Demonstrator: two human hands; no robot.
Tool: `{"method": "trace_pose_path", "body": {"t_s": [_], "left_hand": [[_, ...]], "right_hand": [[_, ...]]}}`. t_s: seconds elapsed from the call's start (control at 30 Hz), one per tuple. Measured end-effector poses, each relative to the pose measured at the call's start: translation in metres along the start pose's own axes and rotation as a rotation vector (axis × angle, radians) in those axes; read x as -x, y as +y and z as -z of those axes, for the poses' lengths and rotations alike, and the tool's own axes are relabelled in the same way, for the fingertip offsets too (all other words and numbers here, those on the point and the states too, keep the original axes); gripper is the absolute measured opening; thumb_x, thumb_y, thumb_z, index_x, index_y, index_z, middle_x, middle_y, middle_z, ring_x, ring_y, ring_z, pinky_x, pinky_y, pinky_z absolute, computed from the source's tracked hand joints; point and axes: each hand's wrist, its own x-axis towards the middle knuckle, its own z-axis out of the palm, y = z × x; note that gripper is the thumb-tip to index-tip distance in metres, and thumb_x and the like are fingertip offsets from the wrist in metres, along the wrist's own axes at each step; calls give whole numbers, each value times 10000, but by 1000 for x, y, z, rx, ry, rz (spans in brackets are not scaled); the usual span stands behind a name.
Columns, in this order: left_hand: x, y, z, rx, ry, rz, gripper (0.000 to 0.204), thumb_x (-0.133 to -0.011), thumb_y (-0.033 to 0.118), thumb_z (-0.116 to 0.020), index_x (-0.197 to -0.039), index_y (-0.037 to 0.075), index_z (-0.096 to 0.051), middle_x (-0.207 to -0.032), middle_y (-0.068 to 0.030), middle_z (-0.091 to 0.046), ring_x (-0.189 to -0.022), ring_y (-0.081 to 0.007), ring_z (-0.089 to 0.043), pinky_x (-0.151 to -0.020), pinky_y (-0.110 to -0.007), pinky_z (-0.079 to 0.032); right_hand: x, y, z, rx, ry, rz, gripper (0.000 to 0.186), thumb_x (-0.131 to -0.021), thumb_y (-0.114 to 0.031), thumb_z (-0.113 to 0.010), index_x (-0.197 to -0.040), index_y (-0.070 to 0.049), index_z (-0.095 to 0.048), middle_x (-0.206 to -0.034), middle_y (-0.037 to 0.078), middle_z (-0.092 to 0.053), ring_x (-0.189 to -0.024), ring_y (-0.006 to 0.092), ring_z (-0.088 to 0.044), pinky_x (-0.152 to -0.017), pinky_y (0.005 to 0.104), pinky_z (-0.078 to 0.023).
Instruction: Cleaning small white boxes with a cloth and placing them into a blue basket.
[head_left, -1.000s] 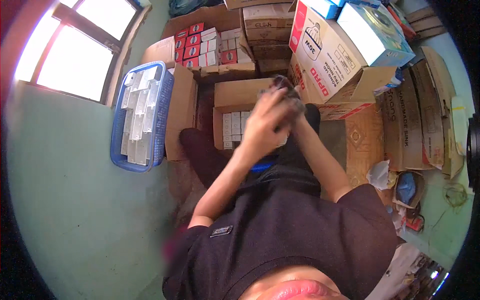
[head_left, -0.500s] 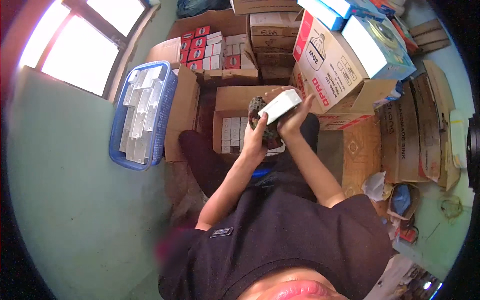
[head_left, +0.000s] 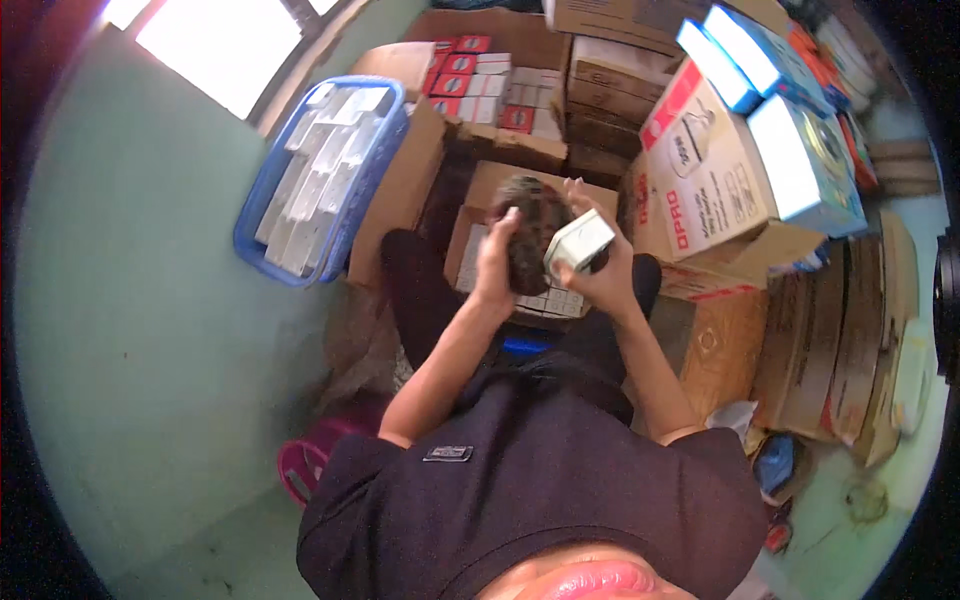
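Note:
My left hand (head_left: 494, 262) is closed on a dark, mottled green-brown cloth (head_left: 532, 225), smeared by motion. Just to its right, my right hand (head_left: 612, 278) grips a small white box (head_left: 584, 238) with one end tilted up toward me. The white box is close beside the cloth; whether they touch I cannot tell. Both hands are above an open cardboard box (head_left: 492, 178) between my legs. Rows of small white boxes (head_left: 556, 302) show inside it, partly hidden by the cloth and hands.
At the left, a blue plastic basket (head_left: 250, 225) holds several pale, translucent cases. An open carton (head_left: 545, 30) of red and white boxes stands behind. Right of me are a large printed carton (head_left: 690, 170), blue boxes (head_left: 800, 150) and flattened cardboard (head_left: 830, 330). A pink plastic item (head_left: 292, 470) lies lower left.
The white box has moved off the cloth to its right and turned from lying slanted across both hands to end-up in my right hand. My head view has shifted.

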Motion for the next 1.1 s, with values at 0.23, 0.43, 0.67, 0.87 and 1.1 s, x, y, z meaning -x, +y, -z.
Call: {"method": "trace_pose_path", "body": {"t_s": [0.23,0.43,0.67,0.87,1.1], "left_hand": [[20,1,18,-443,-66,2,378,-1001,220,-628,-1272,-40,-676,-1089,-77,-727,-907,-146,-691,-832,-320,-577],[39,65,64,-333,-174,-72,365,-906,70,-505,-1191,-63,-689,-1134,-89,-728,-1065,-168,-671,-1000,-316,-508],[52,17,53,-1006,-194,-337,539,-1062,305,-563,-1503,16,-455,-1475,-177,-517,-1401,-288,-474,-1196,-426,-355],[46,7,38,-1213,-185,-276,571,-1023,464,-592,-1356,1,-622,-1420,-212,-572,-1356,-350,-510,-1144,-438,-384],[27,65,70,-1269,-124,-602,724,-711,372,-953,-1252,-15,-669,-1167,-150,-669,-1119,-276,-655,-1001,-403,-515]], "right_hand": [[-1,4,-7,56,7,-38,810,-739,-95,-798,-1489,44,-525,-1594,184,-505,-1525,281,-403,-1225,398,-330],[9,15,20,-16,74,-188,741,-782,-279,-736,-1425,53,-579,-1536,208,-542,-1443,309,-503,-1186,455,-400],[30,22,-32,-1047,50,-722,1086,-785,-767,-600,-1540,-3,-442,-1523,227,-522,-1325,365,-586,-1094,511,-494],[46,61,-36,-763,-113,-614,879,-843,-609,-612,-1470,-4,-494,-1397,183,-626,-1197,291,-661,-1027,406,-527],[32,55,-26,-100,-198,-394,550,-961,-359,-706,-1394,-39,-592,-1163,105,-683,-1107,191,-664,-947,336,-519]]}}
